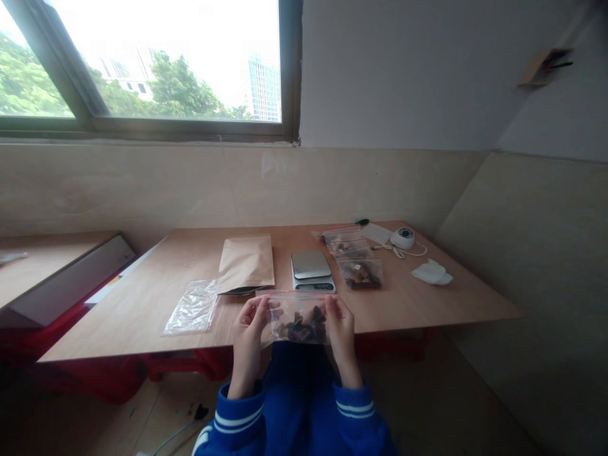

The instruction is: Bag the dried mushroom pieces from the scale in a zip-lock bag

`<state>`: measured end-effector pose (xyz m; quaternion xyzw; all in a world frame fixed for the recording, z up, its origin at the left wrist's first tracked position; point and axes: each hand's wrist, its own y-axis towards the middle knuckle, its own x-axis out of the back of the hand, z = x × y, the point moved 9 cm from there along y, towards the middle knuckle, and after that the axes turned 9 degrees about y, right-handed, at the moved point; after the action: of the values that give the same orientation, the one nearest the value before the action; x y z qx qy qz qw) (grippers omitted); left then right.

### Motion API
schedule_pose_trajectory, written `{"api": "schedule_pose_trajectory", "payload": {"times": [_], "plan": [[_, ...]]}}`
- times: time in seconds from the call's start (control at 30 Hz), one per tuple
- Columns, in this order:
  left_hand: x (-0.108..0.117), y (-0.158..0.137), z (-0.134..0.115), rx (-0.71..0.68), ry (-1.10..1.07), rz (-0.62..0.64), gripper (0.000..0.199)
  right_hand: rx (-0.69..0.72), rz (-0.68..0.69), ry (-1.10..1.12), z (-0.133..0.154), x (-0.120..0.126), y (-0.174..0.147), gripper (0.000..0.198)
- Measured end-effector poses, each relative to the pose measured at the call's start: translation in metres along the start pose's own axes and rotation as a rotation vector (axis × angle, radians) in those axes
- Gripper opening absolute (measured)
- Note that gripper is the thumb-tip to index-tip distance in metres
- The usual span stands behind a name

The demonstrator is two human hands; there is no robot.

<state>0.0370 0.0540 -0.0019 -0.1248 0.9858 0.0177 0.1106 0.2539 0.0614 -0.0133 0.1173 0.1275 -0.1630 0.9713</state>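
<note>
A clear zip bag (300,326) with dark brown dried pieces at its bottom hangs between my hands, in front of the table's near edge. My left hand (249,323) pinches its upper left corner, and my right hand (339,320) grips the upper right corner. A red line runs along the bag's top; whether the seal is closed I cannot tell. Just beyond the bag stands a digital kitchen scale (310,266) with nothing on its metal plate. To its left lies a brown kraft paper pouch (247,261), its dark mouth facing me.
Flat clear plastic bags (190,307) lie at the left of the wooden table (408,304). Several filled zip bags (360,272) lie right of the scale. Farther right are a white dome camera (403,237) with a cable and a crumpled white tissue (432,272). Red stools (190,364) stand below.
</note>
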Motion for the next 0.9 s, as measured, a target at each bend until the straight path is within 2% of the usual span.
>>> {"api": "schedule_pose_trajectory", "payload": {"times": [0.13,0.33,0.53,0.77,0.9], "plan": [[0.001,-0.002,0.001,-0.006,-0.027,-0.056,0.030,-0.006,0.071,0.045,0.005,-0.002,0.000,0.038],[-0.005,-0.005,0.000,0.028,-0.071,-0.028,0.036,0.057,0.031,0.026,0.015,0.007,0.002,0.032],[-0.005,-0.006,-0.005,-0.001,-0.012,0.020,0.030,0.049,-0.020,0.010,0.012,0.020,0.003,0.032],[0.002,-0.002,-0.008,-0.031,0.050,0.025,0.029,0.129,0.056,-0.044,0.026,0.016,0.001,0.028],[0.006,-0.002,-0.010,-0.049,0.076,0.040,0.027,0.190,0.046,-0.117,0.032,0.017,-0.002,0.024]]}}
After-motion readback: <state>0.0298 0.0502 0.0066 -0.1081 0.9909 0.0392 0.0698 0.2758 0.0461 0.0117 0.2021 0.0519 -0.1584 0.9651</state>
